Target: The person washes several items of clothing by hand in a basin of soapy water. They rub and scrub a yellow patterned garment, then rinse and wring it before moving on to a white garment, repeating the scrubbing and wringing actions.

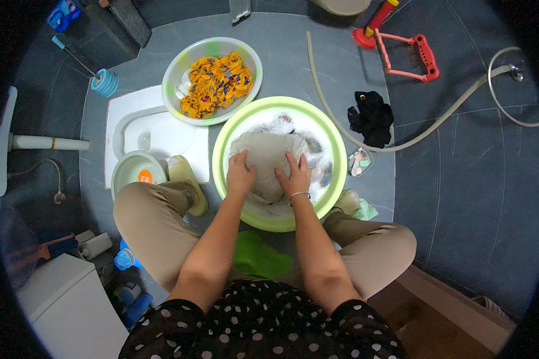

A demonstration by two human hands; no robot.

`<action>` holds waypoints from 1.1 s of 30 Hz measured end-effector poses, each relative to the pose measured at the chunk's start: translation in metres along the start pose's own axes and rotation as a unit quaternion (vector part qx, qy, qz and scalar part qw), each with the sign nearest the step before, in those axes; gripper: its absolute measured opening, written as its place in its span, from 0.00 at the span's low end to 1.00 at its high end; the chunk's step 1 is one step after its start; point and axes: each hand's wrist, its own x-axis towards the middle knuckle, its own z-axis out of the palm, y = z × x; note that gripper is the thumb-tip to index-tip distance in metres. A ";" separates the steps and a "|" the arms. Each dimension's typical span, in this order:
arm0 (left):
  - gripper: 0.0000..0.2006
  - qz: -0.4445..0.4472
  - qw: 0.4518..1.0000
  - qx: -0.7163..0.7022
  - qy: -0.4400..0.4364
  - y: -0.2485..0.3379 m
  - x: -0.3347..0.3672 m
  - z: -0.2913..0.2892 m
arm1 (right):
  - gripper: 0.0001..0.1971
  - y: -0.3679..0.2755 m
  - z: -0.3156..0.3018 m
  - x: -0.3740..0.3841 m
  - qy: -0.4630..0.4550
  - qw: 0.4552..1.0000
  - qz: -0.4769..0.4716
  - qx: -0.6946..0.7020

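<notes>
A beige cloth (268,152), puffed up and wet, lies in the sudsy water of a round lime-green basin (220,173) between my knees. My left hand (241,175) rests on its left side, fingers spread on the fabric. On the right side my right hand (296,176) presses down with thumb and fingers apart, a bracelet at its wrist. Neither hand visibly pinches a fold. White foam (308,128) and darker patches of fabric show around the cloth; what lies beneath it is hidden.
Beyond the basin, a pale tub (254,63) holds orange patterned cloth (218,84). A squat toilet (161,134) and small bucket (126,167) stand left. Black cloth (372,116), a grey hose (413,137) and a small soap dish (359,163) are right; a red-handled frame (426,58) stands behind.
</notes>
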 end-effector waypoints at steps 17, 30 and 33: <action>0.30 -0.047 0.983 0.093 -0.150 -0.001 -0.011 -0.009 | 0.22 0.012 -0.019 0.068 -0.168 0.956 0.208 0.122; 0.35 -0.324 0.665 -0.627 -0.244 0.069 -0.035 -0.015 | 0.34 -0.124 -0.082 -0.047 0.017 0.934 0.135 0.331; 0.33 -0.263 0.685 -0.642 -0.223 0.064 -0.043 -0.001 | 0.37 -0.128 -0.109 -0.073 -0.055 0.954 0.100 0.276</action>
